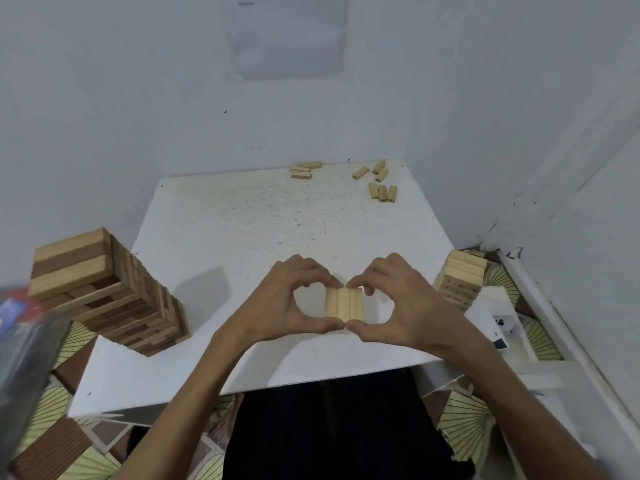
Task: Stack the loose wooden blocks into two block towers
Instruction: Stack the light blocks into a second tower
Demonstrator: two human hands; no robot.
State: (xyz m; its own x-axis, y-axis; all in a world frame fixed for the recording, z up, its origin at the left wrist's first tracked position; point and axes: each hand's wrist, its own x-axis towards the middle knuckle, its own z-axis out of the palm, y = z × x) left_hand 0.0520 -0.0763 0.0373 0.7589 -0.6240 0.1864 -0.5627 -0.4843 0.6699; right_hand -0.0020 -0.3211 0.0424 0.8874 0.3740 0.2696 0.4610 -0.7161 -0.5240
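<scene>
A row of three pale wooden blocks (pixel 344 304) lies side by side near the front of the white table (pixel 249 220). My left hand (pixel 294 303) and my right hand (pixel 394 303) curl round the row from both sides, with fingertips on its far end and thumbs on its near end. A tall tower of light and dark blocks (pixel 104 292) stands at the table's left edge. A shorter tower of pale blocks (pixel 460 278) stands at the right edge. Several loose blocks (pixel 379 183) lie at the far right corner, more loose blocks (pixel 304 170) at the far edge.
White walls close in the table at the back and right. A sheet of paper (pixel 285 32) hangs on the back wall. A white box (pixel 502 323) sits to the right of the table. A blurred dark object (pixel 24 344) fills the left edge. Patterned floor shows below.
</scene>
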